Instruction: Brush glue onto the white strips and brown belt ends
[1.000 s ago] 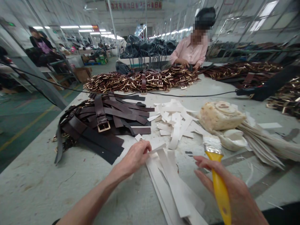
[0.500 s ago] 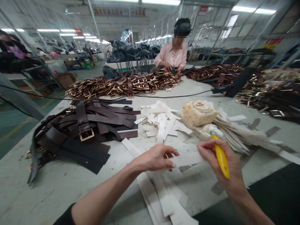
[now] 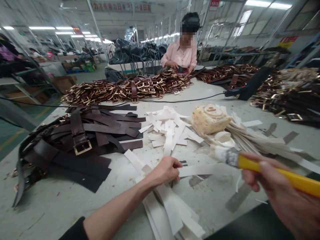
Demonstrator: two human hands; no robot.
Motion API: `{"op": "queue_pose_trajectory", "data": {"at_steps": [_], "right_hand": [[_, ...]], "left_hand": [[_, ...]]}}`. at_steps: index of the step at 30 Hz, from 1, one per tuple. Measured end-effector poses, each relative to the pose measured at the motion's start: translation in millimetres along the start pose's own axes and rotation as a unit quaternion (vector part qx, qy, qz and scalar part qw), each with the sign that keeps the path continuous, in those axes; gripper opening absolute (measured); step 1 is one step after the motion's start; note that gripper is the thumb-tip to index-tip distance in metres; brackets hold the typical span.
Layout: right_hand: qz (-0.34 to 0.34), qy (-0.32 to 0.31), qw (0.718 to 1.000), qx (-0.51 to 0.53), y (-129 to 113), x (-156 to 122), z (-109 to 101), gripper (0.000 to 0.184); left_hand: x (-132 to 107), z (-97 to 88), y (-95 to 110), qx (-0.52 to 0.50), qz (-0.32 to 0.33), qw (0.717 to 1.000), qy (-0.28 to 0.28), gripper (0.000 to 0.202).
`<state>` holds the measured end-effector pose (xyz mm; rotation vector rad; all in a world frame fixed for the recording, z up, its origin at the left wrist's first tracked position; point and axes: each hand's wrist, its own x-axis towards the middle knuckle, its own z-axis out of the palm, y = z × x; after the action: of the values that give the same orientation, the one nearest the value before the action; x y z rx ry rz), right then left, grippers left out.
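Note:
My left hand (image 3: 166, 170) is closed on the left end of a white strip (image 3: 200, 170), which stretches rightward just over the table. In my right hand (image 3: 277, 186) is a paintbrush with a yellow handle (image 3: 252, 164), held sideways. Its pale, coated bristles (image 3: 220, 154) point left, above the right part of the strip and close to a small white glue-smeared container (image 3: 225, 138). Behind that container sits a lumpy, cream-crusted block (image 3: 211, 118). More white strips (image 3: 170, 213) lie under and in front of my left wrist.
Dark belt straps (image 3: 100, 130) with gold buckles lie at the left. Short white strips (image 3: 170, 128) are heaped mid-table, longer ones (image 3: 257, 140) at the right. Buckled brown belts (image 3: 130, 86) line the back, where a co-worker (image 3: 182, 55) stands. A black cable (image 3: 175, 101) crosses the table.
My right hand has let go of the strip's right end and moved right. The brush has swung from upright in the hand to bristles pointing left. My left hand keeps its hold.

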<state>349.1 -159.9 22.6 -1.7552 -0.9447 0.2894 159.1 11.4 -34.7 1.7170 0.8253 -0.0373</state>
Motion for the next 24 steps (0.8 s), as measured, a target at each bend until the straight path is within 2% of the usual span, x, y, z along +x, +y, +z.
{"op": "queue_pose_trajectory", "data": {"at_steps": [4,6,8,11,14,19,21,24], "right_hand": [[0.086,-0.128,0.988,0.020,-3.5,-7.6,48.6,0.041],[0.084,-0.164,0.983,0.004,-3.0,-5.8,68.6,0.042],[0.057,-0.199,0.978,-0.020,-0.5,0.0,77.4,0.041],[0.004,-0.198,0.978,-0.071,4.2,9.5,71.8,0.035],[-0.028,-0.159,0.982,-0.097,4.0,13.5,61.0,0.032],[-0.030,-0.231,0.970,-0.075,0.4,15.2,62.2,0.030],[-0.023,-0.217,0.972,-0.089,4.5,19.1,60.3,0.028],[-0.009,-0.186,0.976,-0.115,15.6,28.7,45.3,0.028]], "left_hand": [[1.8,-0.2,0.5,-0.017,-0.016,1.000,0.008,0.046],[1.2,-0.3,1.6,-0.016,-0.012,1.000,0.004,0.048],[0.6,0.0,2.2,-0.007,-0.002,1.000,-0.003,0.051],[-0.3,0.8,3.3,-0.007,0.005,1.000,-0.001,0.053],[-1.7,1.0,6.1,-0.021,0.005,1.000,0.006,0.049],[-3.6,-1.6,10.0,0.012,0.040,0.999,0.000,0.038],[-3.8,-2.5,10.3,0.024,0.055,0.998,-0.004,0.036],[-4.0,-3.1,9.6,0.032,0.063,0.998,-0.001,0.033]]}}
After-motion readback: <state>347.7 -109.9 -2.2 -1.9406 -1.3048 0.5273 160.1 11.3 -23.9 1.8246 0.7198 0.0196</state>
